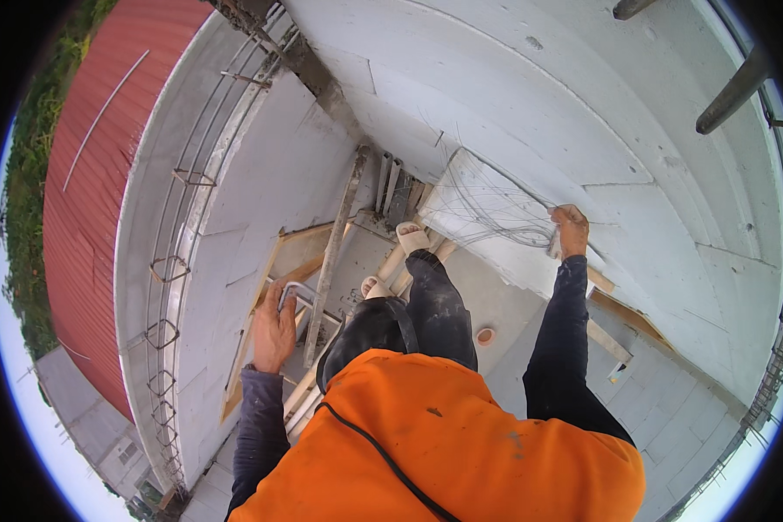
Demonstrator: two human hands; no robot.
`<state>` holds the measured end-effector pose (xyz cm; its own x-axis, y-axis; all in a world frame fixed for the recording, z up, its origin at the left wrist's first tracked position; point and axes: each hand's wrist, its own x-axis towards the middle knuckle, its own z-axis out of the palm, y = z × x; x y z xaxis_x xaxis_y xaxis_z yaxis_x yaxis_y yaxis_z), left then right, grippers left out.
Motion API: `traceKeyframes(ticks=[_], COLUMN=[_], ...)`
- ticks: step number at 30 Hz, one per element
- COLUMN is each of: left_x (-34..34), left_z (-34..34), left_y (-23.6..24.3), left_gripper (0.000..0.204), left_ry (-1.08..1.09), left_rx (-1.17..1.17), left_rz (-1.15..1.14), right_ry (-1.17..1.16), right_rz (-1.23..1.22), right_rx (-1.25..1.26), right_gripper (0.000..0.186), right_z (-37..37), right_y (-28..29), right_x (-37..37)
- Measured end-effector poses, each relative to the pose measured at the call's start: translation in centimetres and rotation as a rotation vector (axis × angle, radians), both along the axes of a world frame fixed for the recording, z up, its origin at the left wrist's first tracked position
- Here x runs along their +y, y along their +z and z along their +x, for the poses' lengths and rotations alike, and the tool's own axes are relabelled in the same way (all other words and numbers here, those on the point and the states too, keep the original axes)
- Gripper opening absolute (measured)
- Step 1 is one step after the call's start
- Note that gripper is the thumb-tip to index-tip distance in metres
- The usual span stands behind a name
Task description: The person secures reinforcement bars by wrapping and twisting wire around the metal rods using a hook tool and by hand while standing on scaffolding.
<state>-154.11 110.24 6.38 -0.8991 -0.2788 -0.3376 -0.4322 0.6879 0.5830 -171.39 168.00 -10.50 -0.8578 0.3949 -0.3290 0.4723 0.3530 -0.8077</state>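
Note:
My left hand point(274, 335) is closed around a bent grey metal piece point(299, 291), whose exact kind I cannot make out. It is near the left block wall, beside a timber-edged opening. My right hand point(571, 231) is closed with its fingers gripping a bundle of thin wires point(515, 233). From the fingers the wires fan out leftward in loose, curving strands. Behind them is a pale, board-like panel point(489, 197) by the right wall. My feet, in light sandals point(412, 237), stand on narrow wooden boards point(393, 263).
Grey block walls rise at left point(252, 165) and right point(487, 87). A slanting timber post point(332, 252) stands near my left hand. A rebar cage point(167, 270) tops the left wall, a red metal roof point(96, 191) beyond. Poles point(732, 94) jut in at upper right. Below sits a small round orange object point(485, 336).

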Motion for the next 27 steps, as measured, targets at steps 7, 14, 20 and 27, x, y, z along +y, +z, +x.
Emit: traceKeyframes(ticks=[7,14,20,27], left_x=[6.3,13.5,23.2,36.1], left_z=[-9.0,-16.8,-22.2,-25.4], left_y=[1.4,-5.2,-12.4,-21.2], left_gripper=[0.037,0.029,0.028,0.033], left_ry=[-0.268,-0.779,-1.187,-1.382], left_rx=[0.083,-0.017,0.112,0.082], left_rz=[0.085,-0.139,-0.235,-0.189], right_ry=[-0.025,-0.249,-0.512,-0.72], right_rz=[-0.416,-0.301,-0.237,-0.081], right_rx=[0.289,0.337,0.467,0.454], right_gripper=[0.014,0.016,0.018,0.014], right_z=[2.1,11.7,22.9,33.6], right_y=[19.2,25.9,30.0,32.0], right_x=[-3.1,2.7,5.4,5.9])
